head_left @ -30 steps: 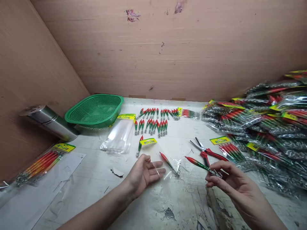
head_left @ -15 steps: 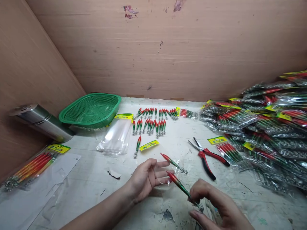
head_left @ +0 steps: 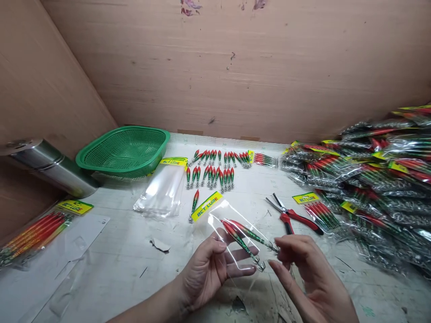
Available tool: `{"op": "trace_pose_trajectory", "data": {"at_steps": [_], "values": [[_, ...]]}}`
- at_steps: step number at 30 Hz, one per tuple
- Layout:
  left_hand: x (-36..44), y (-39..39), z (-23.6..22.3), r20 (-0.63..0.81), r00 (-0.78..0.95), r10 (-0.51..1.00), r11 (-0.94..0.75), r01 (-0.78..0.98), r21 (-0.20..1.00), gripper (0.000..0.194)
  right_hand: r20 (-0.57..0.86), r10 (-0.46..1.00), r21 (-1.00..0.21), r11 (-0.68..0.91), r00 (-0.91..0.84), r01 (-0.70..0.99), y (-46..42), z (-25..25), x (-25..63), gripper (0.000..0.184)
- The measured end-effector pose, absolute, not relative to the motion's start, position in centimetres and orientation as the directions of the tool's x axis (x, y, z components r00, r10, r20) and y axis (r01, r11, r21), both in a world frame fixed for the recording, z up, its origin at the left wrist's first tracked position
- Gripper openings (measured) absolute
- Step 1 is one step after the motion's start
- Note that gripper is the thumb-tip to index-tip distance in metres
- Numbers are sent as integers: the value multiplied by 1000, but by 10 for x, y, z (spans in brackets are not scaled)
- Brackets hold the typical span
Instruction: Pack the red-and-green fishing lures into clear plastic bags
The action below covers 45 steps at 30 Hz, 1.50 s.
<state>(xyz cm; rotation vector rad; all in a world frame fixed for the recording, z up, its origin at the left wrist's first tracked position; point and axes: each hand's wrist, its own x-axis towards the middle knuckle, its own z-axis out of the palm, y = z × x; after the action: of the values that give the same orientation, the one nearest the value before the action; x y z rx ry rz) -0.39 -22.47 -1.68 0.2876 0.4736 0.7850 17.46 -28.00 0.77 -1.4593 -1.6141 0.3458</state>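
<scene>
My left hand point(head_left: 210, 269) holds a clear plastic bag point(head_left: 232, 224) with a yellow header card point(head_left: 205, 205), thumb on top and fingers underneath. Two red and green squid-jig lures point(head_left: 242, 237) lie inside the bag, hooks toward its open end. My right hand point(head_left: 305, 273) is at those hooks, its fingertips pinched by the bag's mouth. Whether the fingers grip a lure or only touch it I cannot make out. One loose lure point(head_left: 194, 204) lies just beyond the bag.
Rows of loose lures point(head_left: 215, 168) lie at the back. A stack of empty bags point(head_left: 163, 188) and a green basket point(head_left: 124, 150) sit to the left, with a steel cylinder point(head_left: 47, 168). Red-handled pliers point(head_left: 291, 215) lie right of centre. Packed bags point(head_left: 370, 179) pile up on the right.
My right hand brought a second lure from the right and slid it into the bag beside the first. My left hand lifted the bag off the table.
</scene>
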Motion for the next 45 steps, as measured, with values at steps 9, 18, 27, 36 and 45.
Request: {"op": "trace_pose_trajectory", "data": {"at_steps": [9,18,27,36,45], "values": [[-6,-223,-18,-394,580,713,697,-645,312,36,494,849,-608,490,-185,624,-278,12,163,31],[-13,-213,-14,-312,554,772,632,-718,291,30,479,829,-477,522,-288,708,-254,11,152,30],[-23,-196,-3,-302,435,848,521,-788,329,34,535,758,-343,599,-373,724,-214,30,134,25],[-26,-194,3,-304,397,866,489,-800,347,37,548,752,-371,611,-366,699,-215,26,131,26],[-24,-193,-1,-321,426,846,519,-797,309,38,600,724,-342,617,-341,709,-216,21,132,20]]}}
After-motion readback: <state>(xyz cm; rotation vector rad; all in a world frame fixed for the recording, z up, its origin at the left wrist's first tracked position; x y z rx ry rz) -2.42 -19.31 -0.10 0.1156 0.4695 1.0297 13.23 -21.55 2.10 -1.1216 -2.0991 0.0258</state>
